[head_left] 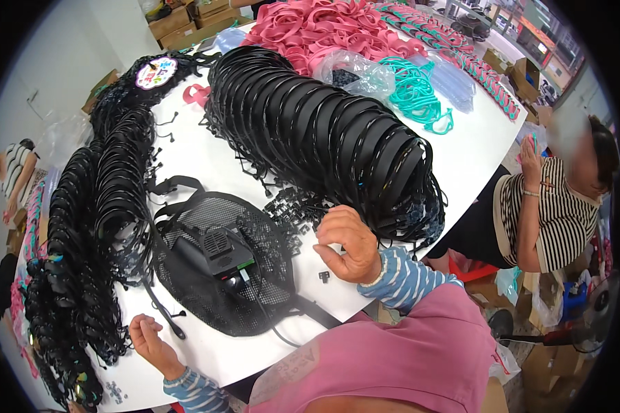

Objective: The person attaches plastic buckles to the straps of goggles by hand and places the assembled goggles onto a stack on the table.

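Observation:
My left hand [155,345] is above the white tabletop near its front edge, fingers loosely bent and apart, with nothing visible in it. Just beyond it lies the end of a black cord [167,315]. My right hand [349,244] hovers beside a scattered heap of small black plastic clips [293,210]; its fingers are curved, with a gap between thumb and forefinger. One loose clip [324,277] lies below that hand. Between my hands rests a black mesh bag [220,310] with straps, a black grilled box [224,251] with a green-lit edge on it.
A long row of looped black straps [310,124] crosses the table's middle; bundles of black cords [76,213] line the left. Pink straps [317,27] and turquoise cords [417,89] lie at the back. A person in a striped top [565,213] is at the right, near a fan [592,316].

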`<action>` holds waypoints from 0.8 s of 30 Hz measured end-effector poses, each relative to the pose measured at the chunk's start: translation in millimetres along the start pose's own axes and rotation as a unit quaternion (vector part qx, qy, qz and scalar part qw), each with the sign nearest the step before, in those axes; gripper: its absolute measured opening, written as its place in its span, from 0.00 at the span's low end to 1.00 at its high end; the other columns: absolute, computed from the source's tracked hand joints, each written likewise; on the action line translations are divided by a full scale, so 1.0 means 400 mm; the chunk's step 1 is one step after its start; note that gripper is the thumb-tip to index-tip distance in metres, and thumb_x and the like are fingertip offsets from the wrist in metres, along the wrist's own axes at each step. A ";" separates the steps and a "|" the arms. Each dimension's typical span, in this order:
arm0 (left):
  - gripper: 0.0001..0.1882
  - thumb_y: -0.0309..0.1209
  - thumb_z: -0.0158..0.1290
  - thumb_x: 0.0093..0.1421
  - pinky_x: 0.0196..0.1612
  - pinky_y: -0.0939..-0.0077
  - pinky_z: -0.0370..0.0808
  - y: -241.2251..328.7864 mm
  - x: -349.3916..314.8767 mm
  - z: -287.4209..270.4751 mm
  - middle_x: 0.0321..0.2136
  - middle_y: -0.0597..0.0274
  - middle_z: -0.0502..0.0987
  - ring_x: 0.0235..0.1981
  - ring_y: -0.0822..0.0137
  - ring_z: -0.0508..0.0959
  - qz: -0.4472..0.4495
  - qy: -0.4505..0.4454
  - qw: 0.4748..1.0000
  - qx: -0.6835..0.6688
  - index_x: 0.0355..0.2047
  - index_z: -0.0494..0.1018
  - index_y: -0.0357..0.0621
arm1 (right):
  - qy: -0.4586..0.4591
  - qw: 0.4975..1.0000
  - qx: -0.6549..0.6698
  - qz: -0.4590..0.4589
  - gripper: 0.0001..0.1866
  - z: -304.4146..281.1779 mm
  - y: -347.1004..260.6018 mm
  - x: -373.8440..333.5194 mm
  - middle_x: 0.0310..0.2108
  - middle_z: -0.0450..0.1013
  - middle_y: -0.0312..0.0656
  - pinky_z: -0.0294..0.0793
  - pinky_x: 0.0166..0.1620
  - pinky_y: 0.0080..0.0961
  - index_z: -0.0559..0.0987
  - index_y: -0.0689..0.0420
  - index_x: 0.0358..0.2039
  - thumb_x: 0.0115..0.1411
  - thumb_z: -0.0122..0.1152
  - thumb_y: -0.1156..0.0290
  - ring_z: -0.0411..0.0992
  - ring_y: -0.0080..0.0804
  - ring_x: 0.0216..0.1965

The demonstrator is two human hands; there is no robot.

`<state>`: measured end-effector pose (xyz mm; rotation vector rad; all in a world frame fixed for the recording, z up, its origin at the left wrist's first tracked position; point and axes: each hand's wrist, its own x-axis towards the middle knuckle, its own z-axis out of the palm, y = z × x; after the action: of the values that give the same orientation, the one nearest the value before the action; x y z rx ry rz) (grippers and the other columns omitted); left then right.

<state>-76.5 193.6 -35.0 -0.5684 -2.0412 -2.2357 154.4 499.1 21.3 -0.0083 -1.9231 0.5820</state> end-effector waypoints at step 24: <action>0.06 0.27 0.42 0.61 0.28 0.88 0.65 0.075 -0.012 0.071 0.26 0.65 0.69 0.23 0.79 0.66 0.045 -0.118 0.984 -0.122 0.36 0.67 0.37 | -0.127 0.730 0.657 -0.138 0.06 -0.047 -0.465 0.229 0.26 0.72 0.47 0.71 0.24 0.36 0.76 0.61 0.23 0.51 0.57 0.72 0.71 0.40 0.23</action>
<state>-57.0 216.5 -6.2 -0.9681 -1.7994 -2.4857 179.7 367.1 180.5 1.2906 -1.3052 1.6676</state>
